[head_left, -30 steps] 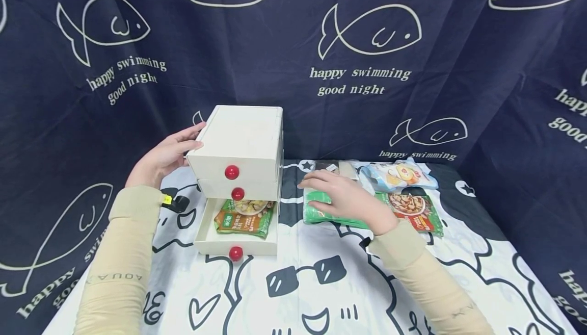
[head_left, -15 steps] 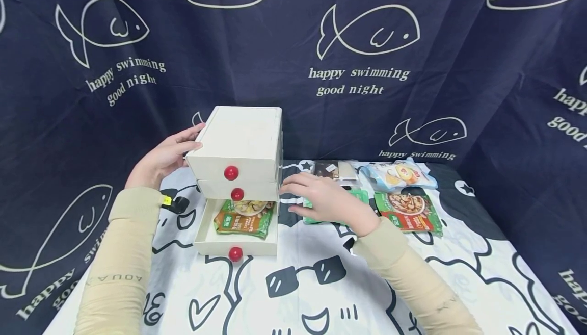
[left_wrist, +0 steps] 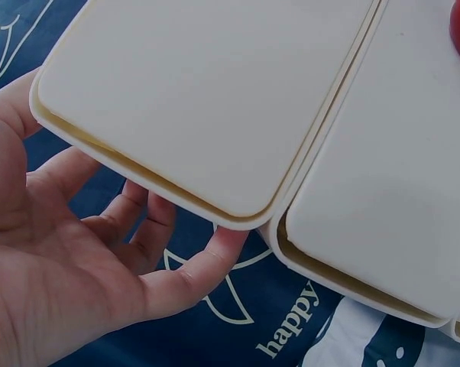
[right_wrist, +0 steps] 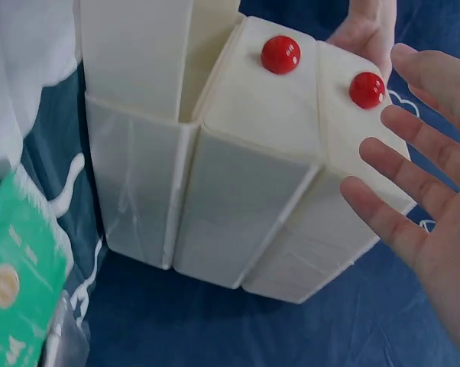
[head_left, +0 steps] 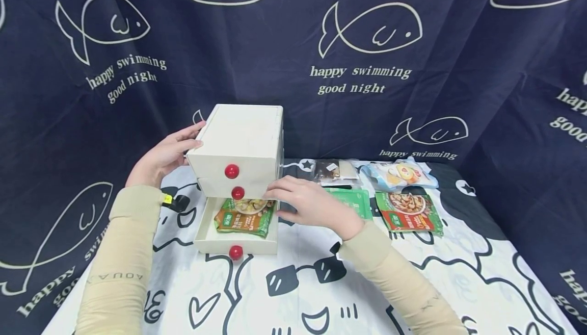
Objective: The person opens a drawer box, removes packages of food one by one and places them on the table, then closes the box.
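Note:
A white three-drawer box point(head_left: 243, 128) stands on the table, each drawer front bearing a red knob point(head_left: 232, 171). Its bottom drawer point(head_left: 211, 247) is pulled out, and a green-and-orange food pouch point(head_left: 243, 222) lies inside. My left hand point(head_left: 165, 156) rests on the box's left side; in the left wrist view its fingers point(left_wrist: 215, 256) lie along the edge. Close to the right side, by the middle drawer, is my right hand point(head_left: 312, 205), fingers spread and holding nothing. The right wrist view shows that hand point(right_wrist: 436, 199) beside the upper drawer fronts.
Right of the box lie a green packet point(head_left: 353, 200), a clear bag with dark contents point(head_left: 337, 172), a light-blue snack bag point(head_left: 399, 174) and a red-and-green pouch point(head_left: 408, 211). Dark blue fish-print cloth point(head_left: 367, 34) hangs behind the table.
My right hand has moved left from above the green packet to the box's right side, uncovering the packet and the clear bag. The left hand stays in place.

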Motion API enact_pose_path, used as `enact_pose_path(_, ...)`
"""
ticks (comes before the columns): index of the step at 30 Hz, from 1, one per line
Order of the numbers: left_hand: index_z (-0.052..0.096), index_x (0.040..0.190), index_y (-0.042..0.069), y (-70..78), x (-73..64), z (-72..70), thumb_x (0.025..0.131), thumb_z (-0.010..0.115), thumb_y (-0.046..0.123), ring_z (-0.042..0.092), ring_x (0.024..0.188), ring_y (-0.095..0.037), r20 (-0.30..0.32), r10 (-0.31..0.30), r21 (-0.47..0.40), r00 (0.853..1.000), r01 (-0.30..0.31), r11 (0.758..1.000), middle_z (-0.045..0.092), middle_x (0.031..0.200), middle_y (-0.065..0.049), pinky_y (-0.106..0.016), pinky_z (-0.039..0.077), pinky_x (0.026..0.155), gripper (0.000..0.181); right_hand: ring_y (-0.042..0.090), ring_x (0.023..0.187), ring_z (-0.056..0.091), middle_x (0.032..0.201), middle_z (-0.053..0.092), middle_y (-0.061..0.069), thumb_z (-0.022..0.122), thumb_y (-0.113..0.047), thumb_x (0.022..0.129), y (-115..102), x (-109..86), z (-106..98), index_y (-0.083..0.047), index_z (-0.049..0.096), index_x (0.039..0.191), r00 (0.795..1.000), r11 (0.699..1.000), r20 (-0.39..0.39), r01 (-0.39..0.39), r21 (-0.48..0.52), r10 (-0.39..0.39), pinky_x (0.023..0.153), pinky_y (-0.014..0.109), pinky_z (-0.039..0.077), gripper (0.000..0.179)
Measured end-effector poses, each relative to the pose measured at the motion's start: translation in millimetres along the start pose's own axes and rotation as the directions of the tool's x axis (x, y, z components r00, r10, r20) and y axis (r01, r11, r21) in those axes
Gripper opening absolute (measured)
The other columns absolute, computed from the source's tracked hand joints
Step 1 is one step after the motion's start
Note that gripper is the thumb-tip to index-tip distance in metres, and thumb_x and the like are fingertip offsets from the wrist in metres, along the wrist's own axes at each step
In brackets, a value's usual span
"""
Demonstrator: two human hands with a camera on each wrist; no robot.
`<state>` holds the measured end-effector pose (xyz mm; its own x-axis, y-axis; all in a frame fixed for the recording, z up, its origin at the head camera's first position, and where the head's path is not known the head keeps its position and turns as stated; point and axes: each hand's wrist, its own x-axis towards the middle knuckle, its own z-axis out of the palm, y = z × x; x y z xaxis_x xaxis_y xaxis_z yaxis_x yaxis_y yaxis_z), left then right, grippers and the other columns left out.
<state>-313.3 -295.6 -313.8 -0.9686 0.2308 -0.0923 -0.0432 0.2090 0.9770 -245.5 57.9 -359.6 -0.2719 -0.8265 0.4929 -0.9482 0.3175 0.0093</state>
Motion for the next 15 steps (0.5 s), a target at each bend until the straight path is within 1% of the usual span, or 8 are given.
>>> enact_pose_path(7,0.019,0.152,0.027,1.4,1.5,0.8,0.096,0.053,0.016,0.038,0.126,-0.016,0.007,0.007,-0.009,1.000,-0.006,1.000,0.017,0.158,-0.005,-0.031,0.047,0.082,0.067,0.013,0.111,0.053,0.118,0.060,-0.004,0.073,-0.024,0.081,-2.7,5.6,15.3,-0.019,0.062,0.116,1.000,0.999,0.031,0.007,-0.044,-0.005,0.096,0.028,0.043,0.036)
enact_pose_path(10,0.018,0.152,0.026,1.2,1.6,0.6,0.096,0.053,0.016,0.040,0.124,-0.015,0.008,0.003,-0.007,1.000,-0.003,1.000,0.017,0.158,-0.006,-0.031,0.047,0.082,0.067,0.013,0.112,0.053,0.119,0.060,-0.004,0.073,-0.025,0.082,-4.1,8.0,22.8,-0.019,0.062,0.117,0.999,0.998,0.048,0.018,-0.066,-0.015,0.093,0.029,0.044,0.037)
enact_pose_path(12,0.018,0.152,0.026,0.7,1.6,0.3,0.096,0.053,0.016,0.040,0.124,-0.015,0.010,0.003,-0.008,1.000,-0.003,1.000,0.017,0.158,-0.006,-0.031,0.047,0.082,0.067,0.013,0.113,0.052,0.121,0.059,-0.004,0.073,-0.027,0.082,-5.2,9.5,28.5,-0.020,0.062,0.117,0.997,0.996,0.069,0.024,-0.081,-0.019,0.092,0.029,0.045,0.038)
enact_pose_path(15,0.018,0.152,0.027,-0.5,2.0,-0.8,0.097,0.052,0.016,0.039,0.125,-0.015,0.014,0.001,-0.011,1.000,-0.001,1.000,0.017,0.158,-0.005,-0.031,0.047,0.082,0.066,0.013,0.115,0.051,0.124,0.058,-0.004,0.072,-0.030,0.083,-7.6,12.1,37.1,-0.021,0.062,0.118,0.994,0.994,0.111,0.031,-0.104,-0.019,0.094,0.029,0.044,0.038)
